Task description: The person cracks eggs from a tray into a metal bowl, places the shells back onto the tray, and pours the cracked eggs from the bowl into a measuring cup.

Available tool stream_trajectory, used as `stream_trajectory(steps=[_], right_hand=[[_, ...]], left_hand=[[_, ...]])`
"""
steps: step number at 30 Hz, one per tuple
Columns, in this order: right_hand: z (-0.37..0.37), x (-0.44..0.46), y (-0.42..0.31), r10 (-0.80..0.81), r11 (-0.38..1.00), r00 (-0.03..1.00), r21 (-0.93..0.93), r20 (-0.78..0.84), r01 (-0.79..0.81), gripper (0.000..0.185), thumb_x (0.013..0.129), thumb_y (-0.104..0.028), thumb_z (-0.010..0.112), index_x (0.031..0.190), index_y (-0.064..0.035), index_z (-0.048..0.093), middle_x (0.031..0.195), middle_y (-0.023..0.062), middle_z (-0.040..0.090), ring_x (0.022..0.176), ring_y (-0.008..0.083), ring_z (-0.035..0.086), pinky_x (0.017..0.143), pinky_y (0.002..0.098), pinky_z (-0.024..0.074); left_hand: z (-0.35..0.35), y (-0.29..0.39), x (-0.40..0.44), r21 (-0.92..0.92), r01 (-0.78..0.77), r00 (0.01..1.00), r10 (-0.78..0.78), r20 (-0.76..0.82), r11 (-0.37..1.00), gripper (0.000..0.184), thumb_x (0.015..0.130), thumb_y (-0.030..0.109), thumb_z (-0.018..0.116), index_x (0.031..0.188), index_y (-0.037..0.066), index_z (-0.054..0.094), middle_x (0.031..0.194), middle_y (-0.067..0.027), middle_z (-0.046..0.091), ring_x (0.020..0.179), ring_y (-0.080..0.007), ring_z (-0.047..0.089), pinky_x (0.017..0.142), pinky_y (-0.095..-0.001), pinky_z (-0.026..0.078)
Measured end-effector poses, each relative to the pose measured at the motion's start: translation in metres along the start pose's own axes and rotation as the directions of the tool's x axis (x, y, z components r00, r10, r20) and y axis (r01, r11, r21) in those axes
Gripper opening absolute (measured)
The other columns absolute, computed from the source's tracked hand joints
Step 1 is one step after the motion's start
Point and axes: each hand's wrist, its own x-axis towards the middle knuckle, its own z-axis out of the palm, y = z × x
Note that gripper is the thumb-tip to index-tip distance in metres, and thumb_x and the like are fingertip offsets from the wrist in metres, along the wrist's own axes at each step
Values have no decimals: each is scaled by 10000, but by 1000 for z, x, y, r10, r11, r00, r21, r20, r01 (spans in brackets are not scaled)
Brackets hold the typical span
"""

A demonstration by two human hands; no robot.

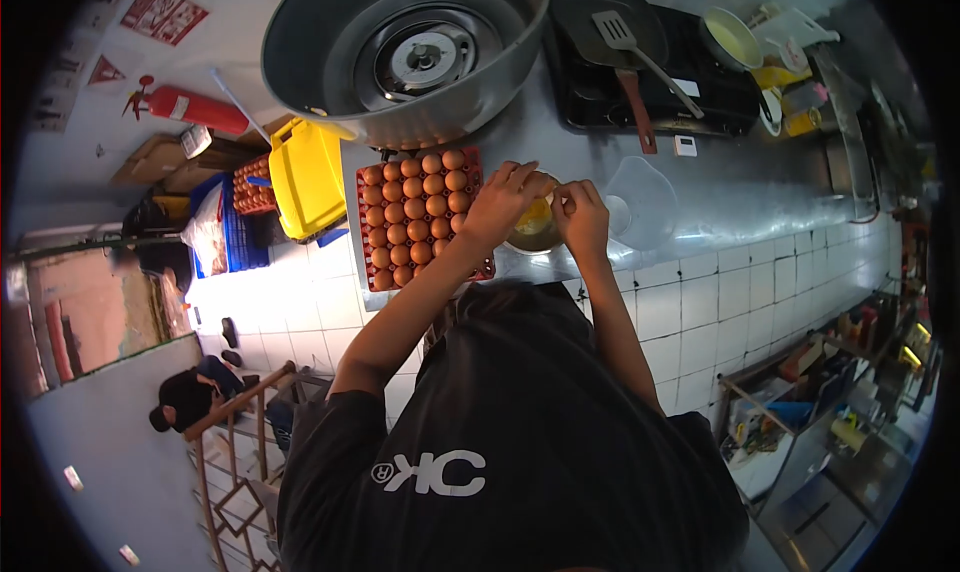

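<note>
Both hands are over a round bowl [535,244] that holds yellow egg. My left hand [505,202] is curled at the bowl's left side, its fingertips around a brownish, rounded piece that looks like eggshell [541,184]. At the bowl's right rim, my right hand [583,215] has its fingers pinched together; what lies between them is too small to make out. Left of the bowl, close to my left forearm, a red egg tray [362,234] carries rows of brown eggs [415,209]. A clear plastic container [642,200] stands just right of my right hand.
Beyond the tray stands a large grey round pan [300,82]. A black stove [590,107] bears a flat pan [580,17] and a slotted spatula [655,62]. A yellow lid [305,177] and blue crate [240,237] are left. Another person [195,392] sits at lower left.
</note>
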Motion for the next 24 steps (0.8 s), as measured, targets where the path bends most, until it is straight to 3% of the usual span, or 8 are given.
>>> stream_trajectory(steps=[4,11,14,16,24], right_hand=[[1,-2,-3,34,998,999,-49,33,-32,87,886,-126,704,938,-70,661,930,104,642,755,352,691,662,453,556],[10,-18,1,116,990,993,-80,23,-114,67,894,-125,692,922,-77,655,924,107,651,758,358,692,666,464,559],[11,-19,4,118,986,993,-121,14,-115,58,898,-123,688,922,-81,656,922,105,652,767,362,692,671,466,559],[13,-24,3,127,984,992,-126,5,-126,64,899,-128,691,922,-80,655,919,101,655,760,365,694,666,464,561],[23,-23,5,126,982,992,-140,-9,-126,86,905,-152,701,932,-75,673,915,107,669,729,362,695,643,456,567]], left_hand=[[-13,-1,5,97,-79,995,72,70,992,372,796,60,680,1165,101,683,1189,-47,649,1105,-251,605,953,-375,545],[-12,5,-1,81,-121,988,112,106,989,350,802,34,673,1146,97,682,1168,-48,637,1118,-242,589,908,-371,532],[-6,3,-2,87,-90,992,82,91,992,347,803,32,674,1142,100,685,1170,-56,633,1126,-251,584,929,-384,528],[3,-4,-11,-7,-34,998,34,55,999,340,808,42,681,1144,97,688,1163,-69,629,1119,-266,580,940,-399,522],[9,4,-8,35,71,993,-74,89,997,253,825,82,695,1078,85,680,1145,-75,631,1093,-283,577,927,-398,515]])
